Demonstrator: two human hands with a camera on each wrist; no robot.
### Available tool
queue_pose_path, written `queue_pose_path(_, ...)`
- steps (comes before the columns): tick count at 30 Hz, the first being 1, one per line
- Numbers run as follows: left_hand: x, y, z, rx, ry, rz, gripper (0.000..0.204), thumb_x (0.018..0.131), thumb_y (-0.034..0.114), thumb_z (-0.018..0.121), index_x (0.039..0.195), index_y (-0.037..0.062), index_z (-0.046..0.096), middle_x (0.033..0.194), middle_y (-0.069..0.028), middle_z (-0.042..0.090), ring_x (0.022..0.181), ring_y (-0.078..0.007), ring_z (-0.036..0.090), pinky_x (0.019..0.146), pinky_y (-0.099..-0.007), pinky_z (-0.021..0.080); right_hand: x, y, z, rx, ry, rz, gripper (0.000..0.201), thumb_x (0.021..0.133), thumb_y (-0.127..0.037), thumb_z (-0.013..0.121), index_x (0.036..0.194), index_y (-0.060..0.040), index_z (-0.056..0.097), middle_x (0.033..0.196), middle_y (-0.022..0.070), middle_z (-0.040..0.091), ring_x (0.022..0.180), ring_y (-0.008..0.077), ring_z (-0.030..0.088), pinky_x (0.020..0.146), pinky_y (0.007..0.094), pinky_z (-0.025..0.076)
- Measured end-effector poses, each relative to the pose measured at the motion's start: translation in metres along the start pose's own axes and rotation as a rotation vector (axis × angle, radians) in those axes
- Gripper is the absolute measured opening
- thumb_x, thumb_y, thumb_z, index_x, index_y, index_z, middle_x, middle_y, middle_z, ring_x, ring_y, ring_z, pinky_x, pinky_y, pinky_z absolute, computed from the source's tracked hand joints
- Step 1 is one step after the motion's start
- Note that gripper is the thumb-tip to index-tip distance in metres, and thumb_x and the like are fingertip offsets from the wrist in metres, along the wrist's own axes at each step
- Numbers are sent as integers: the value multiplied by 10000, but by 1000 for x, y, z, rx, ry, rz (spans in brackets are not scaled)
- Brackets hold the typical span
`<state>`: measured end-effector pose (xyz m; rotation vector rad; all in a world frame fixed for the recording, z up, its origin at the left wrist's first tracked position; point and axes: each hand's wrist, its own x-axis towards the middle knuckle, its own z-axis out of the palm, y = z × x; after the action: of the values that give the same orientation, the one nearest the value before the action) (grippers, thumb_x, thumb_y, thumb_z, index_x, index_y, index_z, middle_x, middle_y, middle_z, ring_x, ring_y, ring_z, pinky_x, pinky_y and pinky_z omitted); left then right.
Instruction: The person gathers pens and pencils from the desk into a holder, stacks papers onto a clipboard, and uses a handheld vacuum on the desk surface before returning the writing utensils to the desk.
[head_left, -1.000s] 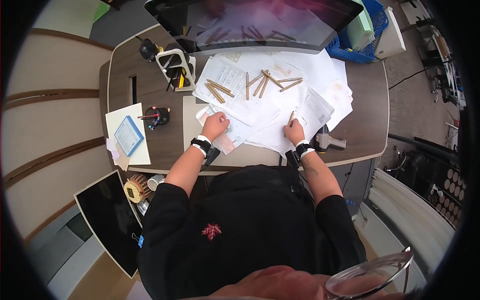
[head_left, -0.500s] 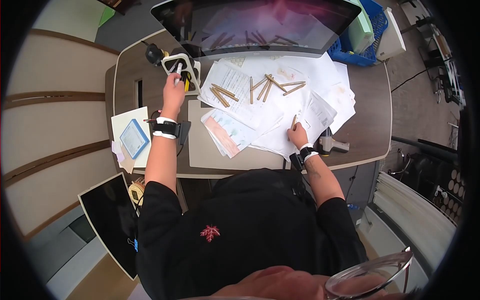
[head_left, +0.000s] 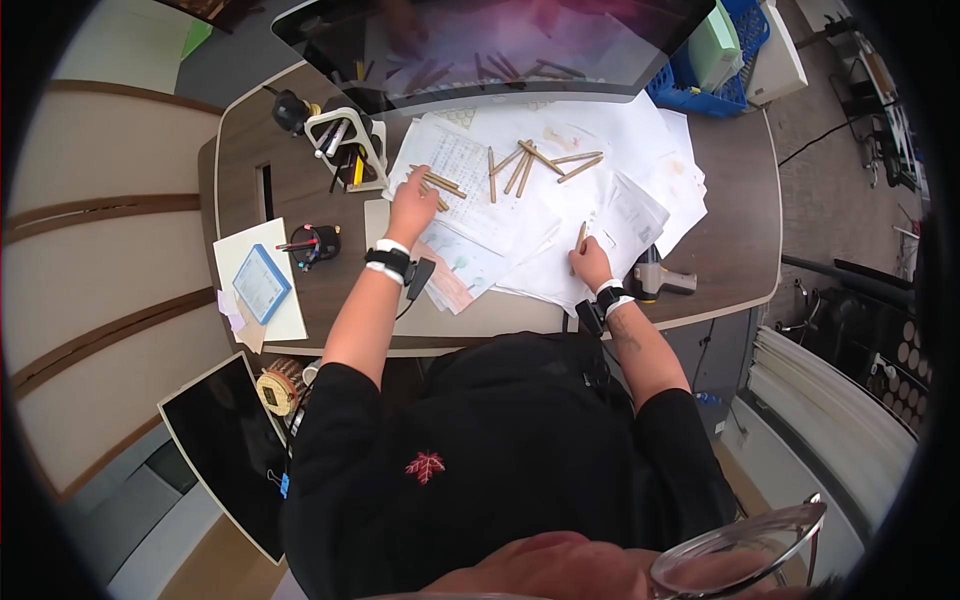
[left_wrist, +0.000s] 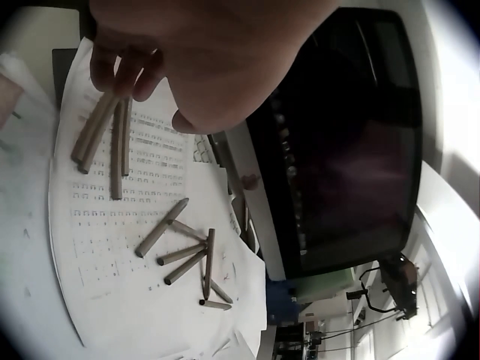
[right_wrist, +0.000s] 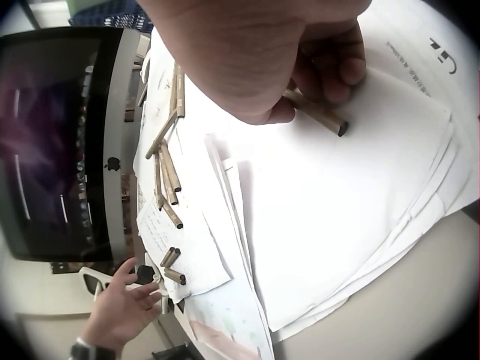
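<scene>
My left hand (head_left: 411, 206) is over the left group of golden pencils (head_left: 444, 185), its fingers relaxed and close to their ends. In the left wrist view its fingertips overlap the upper ends of these pencils (left_wrist: 116, 150), which lie on a sheet printed with rows of small marks. Seen from the right wrist, the left hand (right_wrist: 124, 304) has its fingers spread. My right hand (head_left: 591, 262) rests on white paper and grips a golden pencil (right_wrist: 322, 115), the dark end sticking out below the fingers. Several more pencils (head_left: 527, 168) lie loosely crossed in mid-paper.
A white pen holder (head_left: 372, 140) with markers stands left of the papers. Behind them rises a large monitor (head_left: 500, 50). A dark pen cup (head_left: 318, 243) and a blue-framed card (head_left: 262, 283) sit at left. A grey handheld device (head_left: 665, 280) lies by my right wrist.
My left hand went from the coloured drawing up to the pen holder, where it held a white marker, then without it right to the pencils. My right hand stays nearly still with its pencil.
</scene>
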<state>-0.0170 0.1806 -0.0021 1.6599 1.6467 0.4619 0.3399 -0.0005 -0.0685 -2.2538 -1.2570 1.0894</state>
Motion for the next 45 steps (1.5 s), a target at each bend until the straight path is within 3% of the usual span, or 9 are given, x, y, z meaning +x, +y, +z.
queue_pose_path(8,23,-17,64,257,-125,-270,517,855,421,576,1334,228,556,1141,-293,615,1226,-474,447,989,-474,444,0,-1,-5,17,-68,45,264,805,-208,635,875,8,499,789,258,629,780,421,630,717,457,493)
queue_pose_path(16,23,-57,80,394,33,-117,194,874,127,568,1034,23,604,984,-264,638,866,-461,632,797,-509,523,3,-3,-11,35,-113,39,275,805,-213,648,889,11,513,794,250,634,781,408,637,723,444,499)
queue_pose_path(20,4,-54,63,236,122,258,185,865,9,511,1031,13,594,706,-186,645,768,-291,678,709,-457,525,0,-8,-18,70,-91,-17,301,810,-214,648,967,15,533,790,221,639,775,380,646,715,427,506)
queue_pose_path(24,-46,1,48,-577,-164,-219,373,903,-37,515,1252,91,489,923,-92,591,722,-155,633,567,-302,497,-14,-42,-34,221,-119,-27,413,817,-158,659,1159,15,504,787,149,652,737,291,656,681,370,513)
queue_pose_path(30,-124,74,35,-1222,-328,-335,657,852,-80,483,1438,137,279,950,-125,566,721,-214,594,641,-331,509,-39,-95,-39,472,-428,-164,364,868,-92,650,1194,-26,500,773,72,646,712,143,634,633,286,493)
queue_pose_path(35,-145,61,62,-1384,-447,-341,380,916,45,525,1282,71,425,959,-79,572,893,-193,588,756,-334,503,-72,-138,-22,572,-579,-348,339,909,-69,639,1207,-29,483,780,12,600,697,78,579,595,236,469)
queue_pose_path(39,-161,87,66,-1462,-337,-476,217,998,185,524,1193,108,468,944,-29,561,848,-155,585,714,-324,504,-86,-156,-10,248,-503,-528,200,917,-67,619,1096,9,572,762,29,614,693,94,590,636,259,491)
queue_pose_path(43,-165,54,76,-1472,-423,-420,182,998,198,556,1125,103,467,899,-27,560,796,-158,585,674,-317,509,-71,-153,-8,434,-579,-434,208,902,-88,635,1085,-1,587,722,43,604,643,124,582,625,278,497)
queue_pose_path(45,-167,50,75,-1459,-415,-426,173,988,159,567,1111,97,463,883,-35,560,775,-162,582,673,-319,512,-40,-136,4,319,-375,-403,231,898,-87,635,1111,-20,576,722,63,608,631,130,583,613,282,496)
